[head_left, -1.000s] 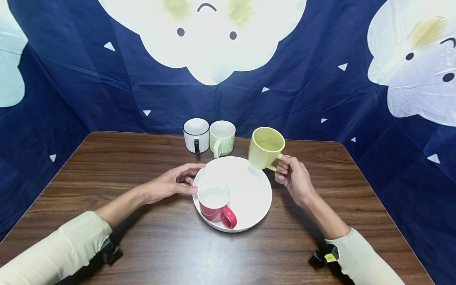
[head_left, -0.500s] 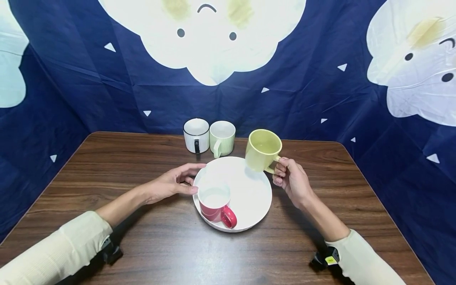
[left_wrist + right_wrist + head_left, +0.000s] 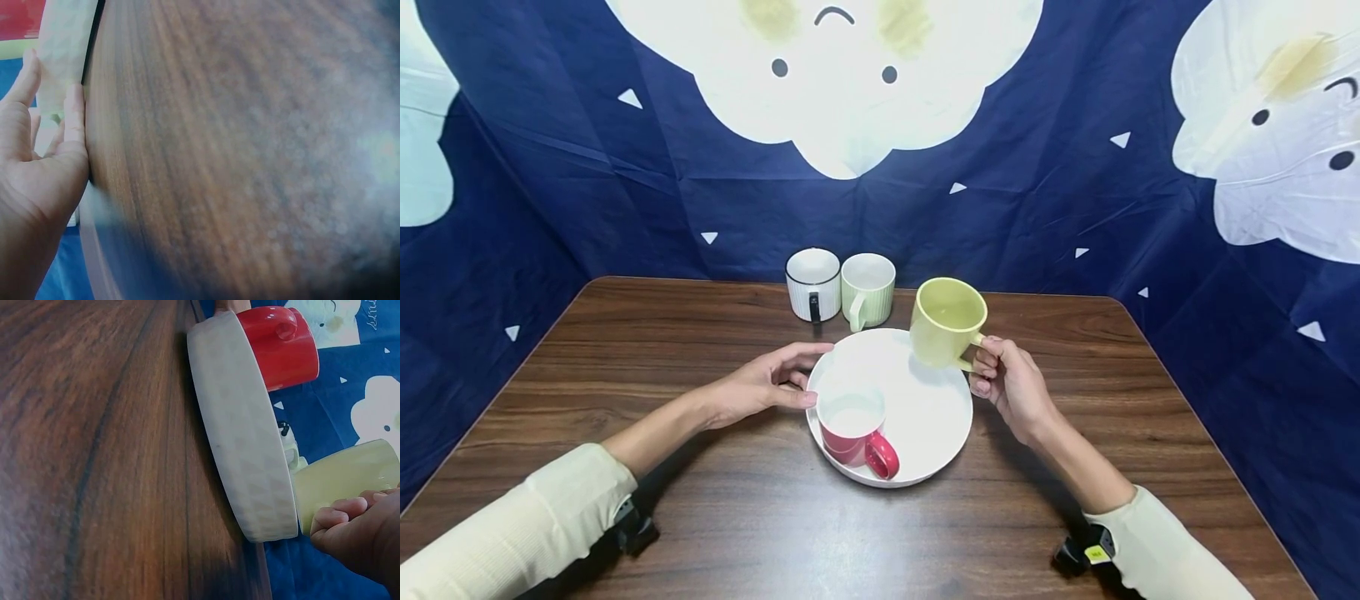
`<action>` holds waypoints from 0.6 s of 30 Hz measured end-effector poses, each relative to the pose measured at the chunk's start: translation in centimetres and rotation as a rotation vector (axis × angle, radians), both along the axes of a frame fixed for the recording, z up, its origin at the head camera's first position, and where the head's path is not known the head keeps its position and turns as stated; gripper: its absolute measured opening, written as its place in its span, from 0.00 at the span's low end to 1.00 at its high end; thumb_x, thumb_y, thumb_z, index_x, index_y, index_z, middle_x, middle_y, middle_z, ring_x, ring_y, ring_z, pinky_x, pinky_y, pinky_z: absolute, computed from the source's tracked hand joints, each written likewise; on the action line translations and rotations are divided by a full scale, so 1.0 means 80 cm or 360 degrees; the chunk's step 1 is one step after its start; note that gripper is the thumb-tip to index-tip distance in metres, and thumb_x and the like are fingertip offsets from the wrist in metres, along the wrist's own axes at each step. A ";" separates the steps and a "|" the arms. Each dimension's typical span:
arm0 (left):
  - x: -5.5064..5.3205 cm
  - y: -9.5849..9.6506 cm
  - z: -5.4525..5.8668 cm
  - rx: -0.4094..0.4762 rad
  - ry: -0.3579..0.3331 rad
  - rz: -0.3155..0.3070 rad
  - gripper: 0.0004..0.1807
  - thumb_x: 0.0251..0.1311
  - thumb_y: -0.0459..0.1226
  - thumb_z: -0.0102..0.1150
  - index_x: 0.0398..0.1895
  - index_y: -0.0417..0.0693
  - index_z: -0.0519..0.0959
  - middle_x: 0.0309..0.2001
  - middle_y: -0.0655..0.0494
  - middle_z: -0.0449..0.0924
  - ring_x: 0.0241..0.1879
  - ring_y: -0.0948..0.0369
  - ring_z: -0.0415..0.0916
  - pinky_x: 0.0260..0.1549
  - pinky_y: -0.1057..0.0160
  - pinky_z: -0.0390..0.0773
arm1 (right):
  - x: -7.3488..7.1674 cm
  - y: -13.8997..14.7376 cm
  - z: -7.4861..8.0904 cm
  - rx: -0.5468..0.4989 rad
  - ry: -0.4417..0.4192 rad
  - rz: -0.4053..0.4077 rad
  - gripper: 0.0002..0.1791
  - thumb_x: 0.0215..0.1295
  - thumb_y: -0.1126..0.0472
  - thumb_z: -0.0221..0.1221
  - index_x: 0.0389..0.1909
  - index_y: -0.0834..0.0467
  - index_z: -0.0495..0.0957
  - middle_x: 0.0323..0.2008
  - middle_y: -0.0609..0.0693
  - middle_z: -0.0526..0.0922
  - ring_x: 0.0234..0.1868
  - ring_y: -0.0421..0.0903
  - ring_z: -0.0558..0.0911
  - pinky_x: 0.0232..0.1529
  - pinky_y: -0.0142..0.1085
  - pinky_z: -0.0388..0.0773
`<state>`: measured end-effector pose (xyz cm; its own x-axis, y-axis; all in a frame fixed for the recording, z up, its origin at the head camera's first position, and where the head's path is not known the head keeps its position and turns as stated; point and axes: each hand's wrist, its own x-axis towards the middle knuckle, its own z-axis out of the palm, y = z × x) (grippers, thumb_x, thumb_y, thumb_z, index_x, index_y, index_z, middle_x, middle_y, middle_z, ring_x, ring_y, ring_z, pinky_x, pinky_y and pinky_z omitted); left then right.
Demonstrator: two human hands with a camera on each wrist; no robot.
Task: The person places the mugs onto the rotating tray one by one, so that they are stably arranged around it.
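My right hand (image 3: pixel 1017 387) grips the handle of a yellow-green mug (image 3: pixel 946 329), its fingers curled round it. The mug is slightly tilted over the far right part of a round white dish (image 3: pixel 917 425); whether its base touches the dish I cannot tell. On the dish's near left part stands a red mug (image 3: pixel 850 446) with a white inside, its handle toward the near right. My left hand (image 3: pixel 767 383) rests against the dish's left rim, fingers mostly straight. The right wrist view shows the dish's patterned outer wall (image 3: pixel 244 431) and the yellow-green mug (image 3: pixel 344 478) at its rim.
Behind the dish, a white ribbed mug (image 3: pixel 812 292) with a black rim and handle stands beside a pale green ribbed mug (image 3: pixel 868 292). All is on a brown wooden table (image 3: pixel 715 500). A dark blue cloth (image 3: pixel 625 208) with white clouds hangs behind.
My right hand has carried the yellow-green mug left, toward me and over the dish. My left hand, the dish and the red mug have stayed in place.
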<state>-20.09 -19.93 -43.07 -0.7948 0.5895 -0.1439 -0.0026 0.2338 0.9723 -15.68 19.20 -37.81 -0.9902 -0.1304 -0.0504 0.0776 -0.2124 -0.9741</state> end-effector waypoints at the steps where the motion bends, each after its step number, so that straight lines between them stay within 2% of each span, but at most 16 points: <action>1: 0.000 0.000 0.000 0.0002 -0.0003 -0.0002 0.48 0.69 0.33 0.78 0.88 0.59 0.65 0.69 0.46 0.76 0.54 0.57 0.80 0.55 0.65 0.84 | 0.001 0.000 0.000 0.0002 -0.0001 0.0006 0.19 0.87 0.60 0.39 0.28 0.52 0.57 0.27 0.41 0.61 0.29 0.39 0.62 0.33 0.30 0.62; 11: -0.002 0.000 -0.002 -0.0015 0.0017 -0.0010 0.47 0.70 0.34 0.78 0.88 0.60 0.66 0.65 0.48 0.78 0.54 0.56 0.81 0.55 0.64 0.83 | 0.008 -0.002 -0.002 -0.0012 -0.0023 0.0037 0.18 0.87 0.60 0.40 0.29 0.52 0.57 0.27 0.41 0.61 0.29 0.38 0.62 0.32 0.29 0.61; 18: -0.003 -0.001 -0.004 -0.0022 0.0035 -0.0014 0.47 0.70 0.34 0.78 0.88 0.60 0.66 0.65 0.49 0.78 0.53 0.56 0.81 0.56 0.63 0.82 | 0.015 -0.003 -0.001 0.0046 -0.0013 0.0120 0.19 0.88 0.59 0.40 0.29 0.54 0.57 0.28 0.43 0.61 0.29 0.40 0.63 0.33 0.31 0.64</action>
<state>-20.29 -20.01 -43.35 -0.7927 0.5945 -0.1347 0.0208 0.2472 0.9688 -14.44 18.96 -37.92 -0.9772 -0.2028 -0.0632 0.1002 -0.1776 -0.9790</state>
